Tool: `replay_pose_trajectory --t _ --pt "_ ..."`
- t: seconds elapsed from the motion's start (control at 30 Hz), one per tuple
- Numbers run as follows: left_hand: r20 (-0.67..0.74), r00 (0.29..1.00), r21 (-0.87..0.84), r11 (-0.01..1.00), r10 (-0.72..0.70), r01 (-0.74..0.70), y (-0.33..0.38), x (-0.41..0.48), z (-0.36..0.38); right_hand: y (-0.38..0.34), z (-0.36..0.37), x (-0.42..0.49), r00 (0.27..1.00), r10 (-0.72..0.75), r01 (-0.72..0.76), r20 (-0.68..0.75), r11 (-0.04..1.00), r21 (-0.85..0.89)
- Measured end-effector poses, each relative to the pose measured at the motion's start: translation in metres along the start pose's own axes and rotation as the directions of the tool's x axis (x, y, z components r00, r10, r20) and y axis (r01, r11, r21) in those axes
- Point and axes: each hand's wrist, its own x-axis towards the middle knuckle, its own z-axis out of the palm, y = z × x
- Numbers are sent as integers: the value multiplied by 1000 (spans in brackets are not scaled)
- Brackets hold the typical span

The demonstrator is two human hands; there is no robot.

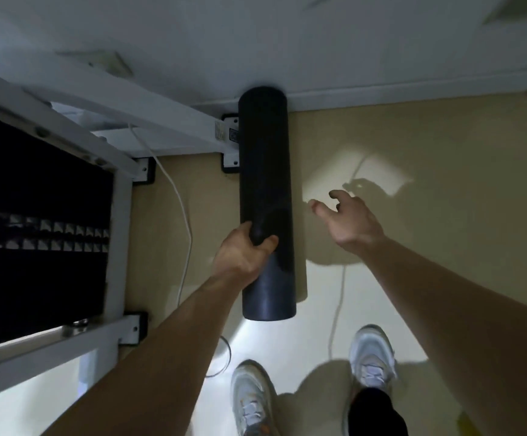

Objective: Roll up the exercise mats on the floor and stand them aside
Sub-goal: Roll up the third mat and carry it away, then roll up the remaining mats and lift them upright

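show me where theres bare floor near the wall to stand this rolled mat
The widest bare floor is right of the rolled mat, bordered by the baseboard and crossed only by a thin white cord. The open right hand hovers over it. Left of the mat is crowded: the white frame, its foot brackets and another cable. The left hand grips the mat.

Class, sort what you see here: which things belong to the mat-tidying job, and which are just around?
Job: rolled black mat; left hand gripping it; right hand, open and off it.

Around: white metal frame; white cable; pale shoes; wall.
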Motion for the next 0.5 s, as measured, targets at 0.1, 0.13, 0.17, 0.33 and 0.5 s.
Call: replay_pose_trajectory --t 0.1,0.13,0.17,0.33,0.5 --pt "48 993 155 982 104 -110 45 -49 -9 9 -55 -50 997 -51 38 -53 975 -217" --pt "65 989 201 969 131 -142 61 -66 -10 14 -73 -69 995 -72 46 -71 948 -314" --pt "79 983 242 953 168 -182 75 -84 -9 20 -91 -89 991 -106 61 -87 909 -413" --pt "136 935 536 770 327 -347 126 -184 15 68 -161 -201 967 -131 -21 -219 813 -581" --pt "289 847 643 565 446 -517 164 -286 62 140 -204 -318 953 -15 -134 -303 876 -463"
